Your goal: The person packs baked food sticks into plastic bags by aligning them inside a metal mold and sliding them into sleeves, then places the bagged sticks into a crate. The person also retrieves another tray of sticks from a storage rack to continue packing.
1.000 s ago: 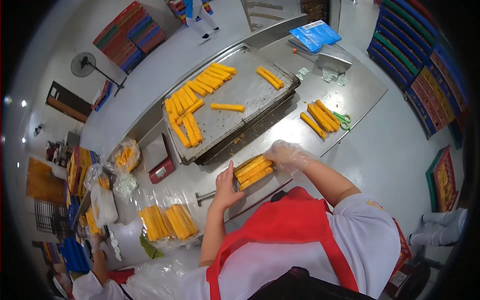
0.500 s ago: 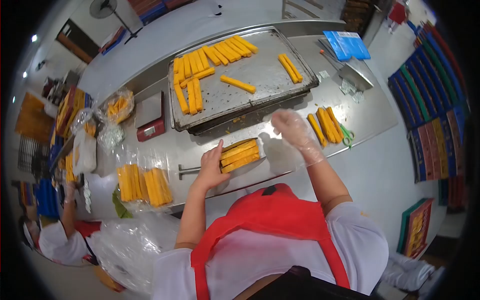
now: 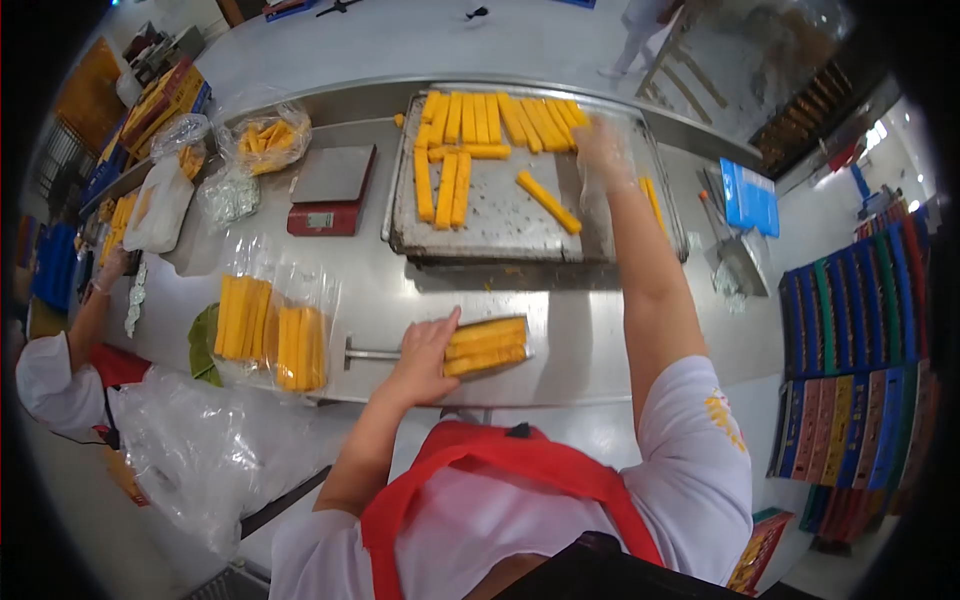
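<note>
My left hand point(image 3: 428, 358) is wrapped around a metal scoop point(image 3: 375, 353) with a long handle, lying near the table's front edge. Several yellow sticks point(image 3: 486, 346) lie side by side in its trough. In a clear plastic glove, my right hand point(image 3: 603, 158) reaches over the metal tray point(image 3: 515, 215) to the right end of a row of yellow sticks point(image 3: 500, 118). Its fingertips are blurred and partly hidden there, so their grip does not show. A single stick point(image 3: 549, 202) lies slanted on the tray, left of my right forearm.
Two clear bags of sticks point(image 3: 243, 318) stand on the left, below a red scale point(image 3: 322, 220). A blue packet point(image 3: 749, 197) and a broad metal scraper point(image 3: 744, 262) lie at right. Another person's arm point(image 3: 92, 310) is at far left. Stacked coloured boxes point(image 3: 850, 330) stand at right.
My right hand has moved from above the table in front of the tray, forward to the row of sticks. My left hand stays on the scoop. The view has shifted.
</note>
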Demonstrator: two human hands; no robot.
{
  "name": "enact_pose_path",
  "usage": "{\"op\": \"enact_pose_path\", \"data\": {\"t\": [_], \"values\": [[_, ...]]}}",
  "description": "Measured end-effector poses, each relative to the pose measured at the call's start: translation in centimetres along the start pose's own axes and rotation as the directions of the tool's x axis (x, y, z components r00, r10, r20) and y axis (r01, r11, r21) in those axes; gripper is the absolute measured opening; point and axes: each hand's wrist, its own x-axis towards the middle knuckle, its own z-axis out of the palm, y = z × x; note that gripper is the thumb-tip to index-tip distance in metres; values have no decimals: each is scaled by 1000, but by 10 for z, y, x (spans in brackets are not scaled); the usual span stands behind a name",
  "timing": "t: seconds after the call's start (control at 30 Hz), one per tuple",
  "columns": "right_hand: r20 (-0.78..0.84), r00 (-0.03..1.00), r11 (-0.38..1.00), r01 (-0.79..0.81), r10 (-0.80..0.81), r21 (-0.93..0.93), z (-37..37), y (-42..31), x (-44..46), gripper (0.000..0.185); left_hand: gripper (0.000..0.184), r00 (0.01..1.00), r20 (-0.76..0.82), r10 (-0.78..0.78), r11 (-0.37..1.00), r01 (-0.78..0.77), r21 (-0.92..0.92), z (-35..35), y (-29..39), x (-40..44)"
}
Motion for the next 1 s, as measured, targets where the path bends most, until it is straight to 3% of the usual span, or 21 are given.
{"op": "enact_pose_path", "data": {"t": [0.03, 0.1, 0.17, 0.2, 0.3, 0.43, 0.5, 0.63, 0.7, 0.77, 0.9, 1.0], "values": [[-17, 1000, 995, -14, 12, -104, 14, 0, 14, 23, 97, 999, -33, 8, 1000, -9, -9, 0, -1, 0], [-85, 978, 979, -186, 193, 82, 51, 9, 40, 28, 96, 1000, -3, -4, 1000, 4, -17, 1, -2, -2], [112, 980, 985, -158, 165, -63, 78, 30, 69, 34, 95, 1000, -21, -12, 1000, 11, -22, -4, 1, -1], [90, 984, 983, -141, 152, -116, 110, 63, 83, 37, 94, 1000, 2, -16, 1000, 16, -18, -6, 3, -2], [32, 939, 939, -344, 343, 17, 72, 32, 64, 34, 93, 1000, -13, -5, 1000, 5, -22, -8, 3, -5], [-106, 979, 981, -183, 176, -60, 59, 30, 29, 34, 94, 1000, -3, 14, 1000, -14, -21, -8, 2, -4], [89, 971, 975, -216, 221, -56, 21, 2, 1, 34, 93, 1000, 0, 27, 999, -27, -26, -6, 0, -5], [41, 972, 971, -233, 231, 50, -2, -7, -62, 27, 95, 1000, 18, 16, 1000, -15, -16, -6, 1, -3], [-113, 991, 996, 61, -67, -59, 8, 7, -85, 23, 97, 996, 80, -24, 1000, 26, -18, -8, 3, -1], [-252, 959, 992, 126, -126, -19, 6, 4, -98, 21, 96, 998, 55, 2, 1000, -2, -3, -5, 1, 1], [-92, 990, 994, -109, 107, -8, -3, -3, -89, 19, 95, 999, 13, 44, 999, -44, -4, -3, -1, 1], [31, 991, 991, -132, 132, -15, -3, -1, -82, 18, 95, 999, -26, 44, 999, -43, 23, 1, -1, 1]]}}
